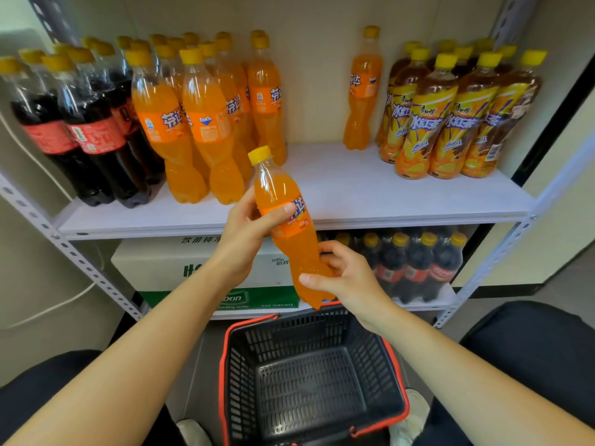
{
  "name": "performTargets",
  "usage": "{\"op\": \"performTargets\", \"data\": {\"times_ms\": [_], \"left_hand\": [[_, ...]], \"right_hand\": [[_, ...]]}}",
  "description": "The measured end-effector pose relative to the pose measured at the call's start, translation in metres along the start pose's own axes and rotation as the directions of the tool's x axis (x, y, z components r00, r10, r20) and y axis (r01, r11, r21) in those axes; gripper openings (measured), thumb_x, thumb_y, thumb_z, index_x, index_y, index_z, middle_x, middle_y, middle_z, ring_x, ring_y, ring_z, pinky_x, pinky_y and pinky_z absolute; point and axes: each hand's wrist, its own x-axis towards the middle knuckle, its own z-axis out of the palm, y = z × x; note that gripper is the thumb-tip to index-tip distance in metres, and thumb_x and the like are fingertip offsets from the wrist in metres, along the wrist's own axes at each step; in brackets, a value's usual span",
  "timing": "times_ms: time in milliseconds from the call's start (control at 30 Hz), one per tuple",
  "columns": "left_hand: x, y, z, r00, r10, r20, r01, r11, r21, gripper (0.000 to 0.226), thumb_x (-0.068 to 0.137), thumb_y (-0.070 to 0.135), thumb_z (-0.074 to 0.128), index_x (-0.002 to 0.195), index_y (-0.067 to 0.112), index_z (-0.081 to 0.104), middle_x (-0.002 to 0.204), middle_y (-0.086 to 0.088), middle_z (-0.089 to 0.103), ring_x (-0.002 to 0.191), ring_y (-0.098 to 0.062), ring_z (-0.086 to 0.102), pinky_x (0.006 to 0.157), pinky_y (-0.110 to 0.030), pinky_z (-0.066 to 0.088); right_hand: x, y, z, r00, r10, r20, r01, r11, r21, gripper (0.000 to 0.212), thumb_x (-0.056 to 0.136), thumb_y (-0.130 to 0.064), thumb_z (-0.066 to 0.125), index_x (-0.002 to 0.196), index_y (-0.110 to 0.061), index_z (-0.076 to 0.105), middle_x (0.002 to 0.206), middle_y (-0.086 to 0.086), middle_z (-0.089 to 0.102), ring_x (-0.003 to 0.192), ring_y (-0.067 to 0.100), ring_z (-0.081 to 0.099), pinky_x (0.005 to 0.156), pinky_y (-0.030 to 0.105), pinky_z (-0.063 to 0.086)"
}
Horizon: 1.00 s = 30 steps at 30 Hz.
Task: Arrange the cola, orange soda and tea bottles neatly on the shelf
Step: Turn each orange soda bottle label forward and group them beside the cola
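Observation:
I hold one orange soda bottle [283, 201] tilted in front of the white shelf [338, 191], above the basket. My left hand [248, 233] grips its labelled middle, and my right hand [344, 278] grips its lower end. On the shelf, cola bottles [80, 123] stand at the left with several orange soda bottles [206, 117] beside them. A lone orange soda bottle [362, 88] stands at the back right of centre. Tea bottles [450, 114] are grouped at the right.
A black basket with red trim [309, 375] sits on the floor between my knees, with nothing in it. The lower shelf holds a water carton [193, 265] and a wrapped pack of cola [415, 265]. Metal uprights [502, 252] frame both sides.

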Motion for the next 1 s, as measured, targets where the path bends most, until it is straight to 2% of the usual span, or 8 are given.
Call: {"op": "performTargets", "data": {"times_ms": [133, 267, 467, 567, 633, 733, 833, 1000], "left_hand": [[0.004, 0.006, -0.005, 0.994, -0.055, 0.091, 0.063, 0.994, -0.093, 0.052, 0.076, 0.038, 0.070, 0.125, 0.023, 0.062, 0.105, 0.004, 0.073, 0.095, -0.013, 0.070, 0.075, -0.026, 0.057], [0.001, 0.005, -0.006, 0.998, -0.044, 0.038, 0.046, 0.997, -0.061, 0.045, 0.077, 0.026, 0.076, 0.120, 0.020, 0.061, 0.099, 0.006, 0.075, 0.094, -0.014, 0.073, 0.075, -0.030, 0.059], [-0.008, 0.001, 0.003, 1.000, -0.009, 0.010, 0.009, 1.000, 0.004, 0.068, 0.067, 0.022, 0.087, 0.127, 0.015, 0.056, 0.107, 0.000, 0.075, 0.097, -0.021, 0.075, 0.072, -0.031, 0.060], [-0.010, 0.000, 0.009, 1.000, -0.014, 0.023, 0.012, 0.998, 0.066, 0.063, 0.069, 0.029, 0.092, 0.123, 0.022, 0.061, 0.116, -0.007, 0.071, 0.102, -0.022, 0.073, 0.074, -0.031, 0.060], [-0.009, 0.002, 0.010, 0.997, -0.035, 0.062, 0.030, 0.996, 0.087, 0.051, 0.079, 0.032, 0.084, 0.124, 0.023, 0.063, 0.121, -0.008, 0.069, 0.104, -0.018, 0.073, 0.075, -0.029, 0.060], [-0.004, 0.008, 0.005, 0.995, -0.056, 0.087, 0.047, 0.994, 0.097, 0.038, 0.090, 0.033, 0.068, 0.126, 0.019, 0.066, 0.123, -0.006, 0.070, 0.110, -0.017, 0.070, 0.084, -0.030, 0.060], [-0.002, 0.012, -0.001, 0.993, -0.040, 0.112, 0.032, 0.997, 0.077, 0.041, 0.092, 0.027, 0.071, 0.131, 0.017, 0.063, 0.125, -0.005, 0.072, 0.113, -0.019, 0.069, 0.090, -0.033, 0.059], [-0.006, 0.014, -0.003, 0.988, -0.008, 0.155, 0.003, 0.999, 0.035, 0.037, 0.087, 0.022, 0.067, 0.124, 0.022, 0.064, 0.120, -0.003, 0.075, 0.109, -0.020, 0.072, 0.083, -0.034, 0.061]], "right_hand": [[-0.001, -0.001, 0.000, 0.995, 0.033, 0.099, -0.041, 0.996, 0.081, 0.040, 0.077, -0.036, 0.082, 0.115, -0.036, 0.071, 0.120, 0.001, 0.075, 0.112, 0.020, 0.071, 0.094, 0.040, 0.057], [0.000, -0.005, -0.002, 0.985, 0.083, 0.150, -0.085, 0.996, 0.005, 0.033, 0.084, -0.036, 0.070, 0.117, -0.036, 0.071, 0.120, -0.005, 0.074, 0.112, 0.016, 0.069, 0.094, 0.036, 0.054], [0.001, -0.008, 0.001, 0.999, -0.040, 0.001, 0.040, 0.980, -0.197, 0.072, 0.071, -0.053, 0.085, 0.133, -0.039, 0.052, 0.127, -0.015, 0.065, 0.114, 0.004, 0.063, 0.093, 0.026, 0.054], [0.003, -0.006, 0.004, 0.992, -0.090, -0.087, 0.066, 0.967, -0.247, 0.067, 0.074, -0.048, 0.087, 0.130, -0.040, 0.051, 0.124, -0.014, 0.064, 0.111, 0.004, 0.063, 0.088, 0.023, 0.053], [0.004, -0.005, 0.002, 0.989, -0.090, -0.116, 0.061, 0.970, -0.236, 0.059, 0.076, -0.048, 0.086, 0.125, -0.039, 0.054, 0.119, -0.012, 0.067, 0.107, 0.005, 0.065, 0.086, 0.024, 0.054], [0.001, -0.003, -0.001, 0.998, -0.041, -0.048, 0.033, 0.987, -0.157, 0.053, 0.079, -0.047, 0.082, 0.124, -0.038, 0.057, 0.117, -0.013, 0.072, 0.106, 0.003, 0.068, 0.086, 0.023, 0.053], [0.000, -0.004, -0.003, 0.999, 0.006, 0.037, -0.002, 0.996, -0.090, 0.050, 0.080, -0.049, 0.077, 0.126, -0.040, 0.058, 0.121, -0.019, 0.071, 0.112, 0.002, 0.067, 0.092, 0.025, 0.052], [-0.001, -0.005, -0.007, 0.989, 0.056, 0.137, -0.041, 0.993, -0.109, 0.049, 0.084, -0.047, 0.075, 0.130, -0.038, 0.059, 0.125, -0.016, 0.071, 0.116, 0.004, 0.066, 0.098, 0.030, 0.052]]}}
